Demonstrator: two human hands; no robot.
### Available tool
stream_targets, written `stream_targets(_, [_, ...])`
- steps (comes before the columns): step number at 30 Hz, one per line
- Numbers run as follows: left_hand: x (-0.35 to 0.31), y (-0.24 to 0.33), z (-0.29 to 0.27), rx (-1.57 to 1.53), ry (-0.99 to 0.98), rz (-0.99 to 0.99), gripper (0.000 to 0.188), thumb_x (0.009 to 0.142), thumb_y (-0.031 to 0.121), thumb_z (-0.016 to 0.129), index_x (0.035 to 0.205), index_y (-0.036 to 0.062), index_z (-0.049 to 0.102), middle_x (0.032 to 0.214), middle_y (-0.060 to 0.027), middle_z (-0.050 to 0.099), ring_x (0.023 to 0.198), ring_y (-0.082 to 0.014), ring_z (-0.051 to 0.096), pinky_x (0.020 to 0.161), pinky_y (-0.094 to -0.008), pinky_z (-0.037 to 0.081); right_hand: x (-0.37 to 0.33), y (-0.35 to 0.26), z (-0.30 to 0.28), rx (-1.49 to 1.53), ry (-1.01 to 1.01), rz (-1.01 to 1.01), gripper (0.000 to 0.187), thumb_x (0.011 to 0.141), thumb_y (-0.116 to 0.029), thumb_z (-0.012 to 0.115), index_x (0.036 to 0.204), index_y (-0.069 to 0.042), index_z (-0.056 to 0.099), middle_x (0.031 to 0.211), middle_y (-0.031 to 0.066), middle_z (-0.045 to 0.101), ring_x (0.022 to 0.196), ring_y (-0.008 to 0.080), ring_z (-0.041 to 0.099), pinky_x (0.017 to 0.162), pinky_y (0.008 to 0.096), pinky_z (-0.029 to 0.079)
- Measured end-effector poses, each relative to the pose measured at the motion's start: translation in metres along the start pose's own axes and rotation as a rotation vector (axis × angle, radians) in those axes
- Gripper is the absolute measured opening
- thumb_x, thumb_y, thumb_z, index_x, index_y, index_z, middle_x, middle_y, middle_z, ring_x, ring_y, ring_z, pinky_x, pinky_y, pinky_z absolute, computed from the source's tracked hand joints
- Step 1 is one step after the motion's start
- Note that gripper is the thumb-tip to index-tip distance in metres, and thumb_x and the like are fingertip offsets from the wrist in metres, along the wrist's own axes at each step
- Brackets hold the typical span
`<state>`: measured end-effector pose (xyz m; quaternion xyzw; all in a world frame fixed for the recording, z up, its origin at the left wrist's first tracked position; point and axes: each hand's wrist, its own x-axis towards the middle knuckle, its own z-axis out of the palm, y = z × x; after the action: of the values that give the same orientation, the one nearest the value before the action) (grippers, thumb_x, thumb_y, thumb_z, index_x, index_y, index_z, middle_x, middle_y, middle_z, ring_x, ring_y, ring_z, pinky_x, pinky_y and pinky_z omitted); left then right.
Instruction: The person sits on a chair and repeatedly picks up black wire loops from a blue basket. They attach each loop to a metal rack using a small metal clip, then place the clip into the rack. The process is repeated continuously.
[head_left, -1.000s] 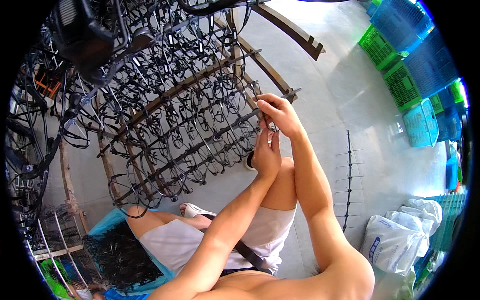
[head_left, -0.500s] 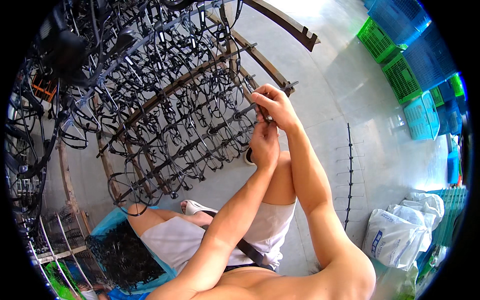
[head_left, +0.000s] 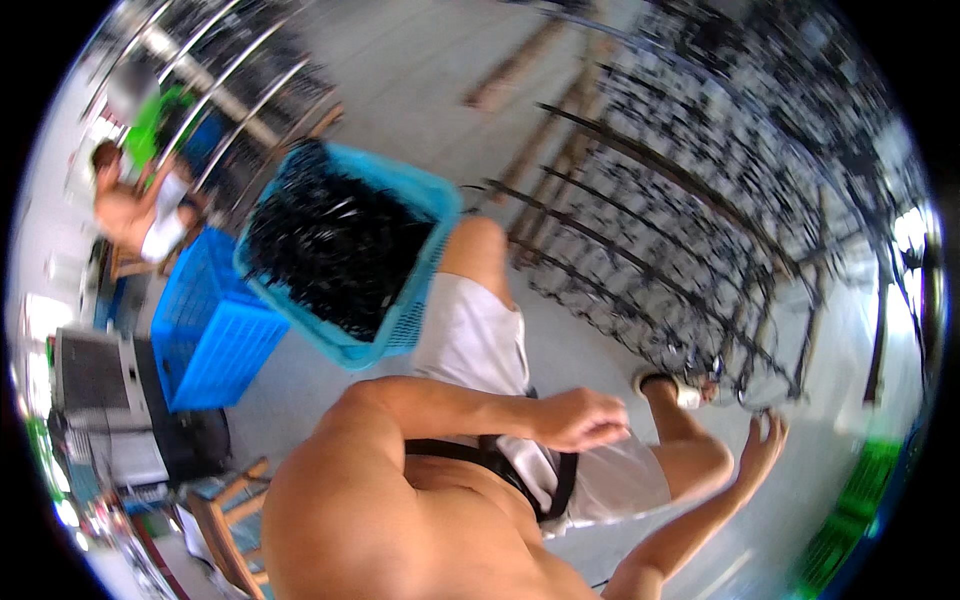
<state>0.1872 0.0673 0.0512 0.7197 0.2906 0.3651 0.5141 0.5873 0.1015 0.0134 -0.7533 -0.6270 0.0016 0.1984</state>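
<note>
Hands [head_left: 585, 420] off wire frame [head_left: 700, 270]; basket [head_left: 345, 255] now ahead.

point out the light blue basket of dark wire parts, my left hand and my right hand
light blue basket [head_left: 415, 318]: head view, on its mesh side wall near the lower corner
left hand [head_left: 585, 418]: head view, on the back of the closed hand
right hand [head_left: 762, 447]: head view, on the palm below the spread fingers

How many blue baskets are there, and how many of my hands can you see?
Blue baskets: 2, one full of black wire pieces, one upside down on the floor
Hands: 2, left hand, right hand
Total: 4
</note>
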Motion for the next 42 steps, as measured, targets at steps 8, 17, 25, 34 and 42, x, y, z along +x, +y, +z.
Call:
stream_targets(8, [-0.228, -0.108, -0.216, 1.034, 1.046, -0.819, 0.030, 0.081, 0.013, 0.059, 0.107, 0.0006, 0.053, 0.101, -0.0214, 0.056, 0.093, -0.0376, 0.056, 0.078, -0.0427, 0.048, -0.066, -0.173, -0.015, 0.330, -0.381, 0.097, 0.028, 0.086, -0.016, 0.063, 0.108, 0.001, 0.060, 0.095, 0.0089, 0.063, 0.089, 0.0208, 0.059, 0.080, 0.0322, 0.047])
stream_targets(17, [-0.298, -0.185, -0.221, 0.151, 0.383, -1.221, 0.057, 0.090, 0.052, 0.047, 0.095, -0.0014, 0.064, 0.091, -0.0185, 0.065, 0.082, -0.0330, 0.061, 0.075, -0.0395, 0.047, -0.071, -0.446, 0.049, 0.567, -0.955, -0.428, 0.023, 0.083, -0.010, 0.064, 0.103, 0.001, 0.063, 0.094, 0.0160, 0.065, 0.082, 0.0238, 0.066, 0.072, 0.0302, 0.051])
stream_targets(25, [-0.265, -0.057, -0.260, -1.253, 1.325, -0.573, 0.030, 0.096, 0.035, 0.047, 0.081, 0.0104, 0.053, 0.051, 0.0036, 0.034, 0.035, -0.0094, 0.032, 0.035, -0.0245, 0.025, -0.125, -0.555, 0.131, 0.654, -1.086, -0.755, 0.053, 0.084, -0.017, 0.066, 0.129, -0.002, 0.043, 0.121, 0.0218, 0.047, 0.110, 0.0306, 0.051, 0.089, 0.0394, 0.045])
stream_targets(34, [-0.209, -0.034, -0.226, -1.529, 1.223, -0.433, 0.012, 0.093, 0.022, 0.052, 0.094, 0.0098, 0.055, 0.053, 0.0043, 0.036, 0.034, -0.0085, 0.031, 0.031, -0.0219, 0.023, -0.121, -0.522, 0.118, 1.976, -1.426, 0.231, 0.053, 0.092, -0.021, 0.055, 0.136, -0.002, 0.034, 0.115, 0.0166, 0.053, 0.105, 0.0269, 0.052, 0.093, 0.0437, 0.039])
stream_targets(42, [-0.183, -0.178, -0.275, 0.380, 1.242, -0.645, 0.023, 0.085, 0.005, 0.056, 0.107, 0.0012, 0.050, 0.096, -0.0140, 0.054, 0.082, -0.0288, 0.057, 0.074, -0.0387, 0.048, -0.051, -0.420, 0.026, 1.889, -0.710, 0.156, 0.026, 0.088, -0.020, 0.064, 0.103, 0.000, 0.058, 0.085, 0.0113, 0.057, 0.058, 0.0153, 0.057, 0.061, 0.0343, 0.051])
